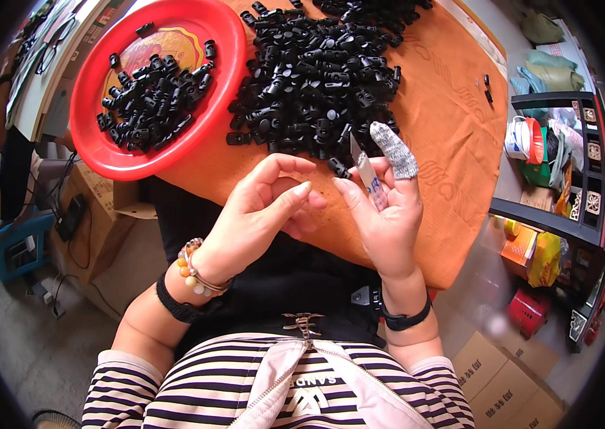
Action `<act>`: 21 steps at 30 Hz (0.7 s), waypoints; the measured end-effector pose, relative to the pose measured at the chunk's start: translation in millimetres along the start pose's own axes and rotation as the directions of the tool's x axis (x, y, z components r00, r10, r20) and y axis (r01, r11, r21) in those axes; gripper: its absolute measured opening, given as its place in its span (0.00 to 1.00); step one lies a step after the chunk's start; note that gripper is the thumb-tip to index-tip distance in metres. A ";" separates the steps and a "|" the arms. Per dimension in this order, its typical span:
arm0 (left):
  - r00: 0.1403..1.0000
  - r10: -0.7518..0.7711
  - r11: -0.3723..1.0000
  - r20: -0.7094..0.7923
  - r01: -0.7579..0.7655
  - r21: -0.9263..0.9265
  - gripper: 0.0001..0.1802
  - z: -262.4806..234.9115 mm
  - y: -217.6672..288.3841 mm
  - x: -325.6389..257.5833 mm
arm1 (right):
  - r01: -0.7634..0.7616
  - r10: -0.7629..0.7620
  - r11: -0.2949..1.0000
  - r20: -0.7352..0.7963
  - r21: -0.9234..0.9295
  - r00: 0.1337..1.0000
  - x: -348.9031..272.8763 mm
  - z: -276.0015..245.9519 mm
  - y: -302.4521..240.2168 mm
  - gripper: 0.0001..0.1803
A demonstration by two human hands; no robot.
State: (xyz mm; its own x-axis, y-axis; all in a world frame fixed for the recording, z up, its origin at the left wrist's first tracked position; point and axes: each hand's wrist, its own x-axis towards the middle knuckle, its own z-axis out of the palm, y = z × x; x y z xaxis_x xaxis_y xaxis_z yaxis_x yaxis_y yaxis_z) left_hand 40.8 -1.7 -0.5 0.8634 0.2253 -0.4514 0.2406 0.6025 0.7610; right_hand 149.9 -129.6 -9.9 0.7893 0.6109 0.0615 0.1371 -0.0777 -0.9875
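Note:
My right hand (pixel 388 214) is closed round a small knife (pixel 364 170), its blade pointing up and away from me. A grey knitted finger cover (pixel 394 150) sits on the raised index finger. By the right thumb tip is one small black plastic piece (pixel 339 168); whether the thumb touches it I cannot tell. My left hand (pixel 263 204) hovers close by, fingers curled and thumb bent over them, the inside of its grip hidden. Just beyond both hands lies a big heap of black plastic pieces (pixel 316 79), short and cylindrical, resembling cord locks.
A red round tray (pixel 234 93) at the left holds more black pieces. An orange cloth (pixel 452 164) covers the table. A few loose pieces (pixel 488 89) lie at its right edge. Dark shelves (pixel 545 214) stand right, cartons (pixel 503 386) lower right, a blue stool (pixel 12 247) left.

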 end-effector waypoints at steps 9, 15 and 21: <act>0.994 -0.024 0.942 0.111 0.060 -0.330 0.14 -5.8 -4.3 1.9 | -0.065 0.028 0.980 0.192 0.188 0.981 -14.5 14.5 -17.3 0.30; 0.984 0.041 0.918 0.171 0.031 -0.395 0.14 -13.8 2.0 -0.9 | -0.151 0.069 0.950 0.289 0.274 0.955 -7.4 2.2 -16.6 0.25; 0.997 0.020 0.876 0.081 0.021 -0.481 0.09 -14.4 -4.3 -1.1 | -0.259 0.160 0.933 0.356 0.249 0.921 -15.0 10.1 -18.5 0.22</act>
State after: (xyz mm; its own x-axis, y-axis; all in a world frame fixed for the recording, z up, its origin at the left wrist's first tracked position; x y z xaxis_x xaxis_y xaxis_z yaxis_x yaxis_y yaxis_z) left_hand 32.4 6.6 -10.0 0.9011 0.1749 -0.3969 0.0160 0.9011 0.4333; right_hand 129.5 -129.4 5.9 0.5353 0.8306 -0.1534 -0.2258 -0.0342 -0.9736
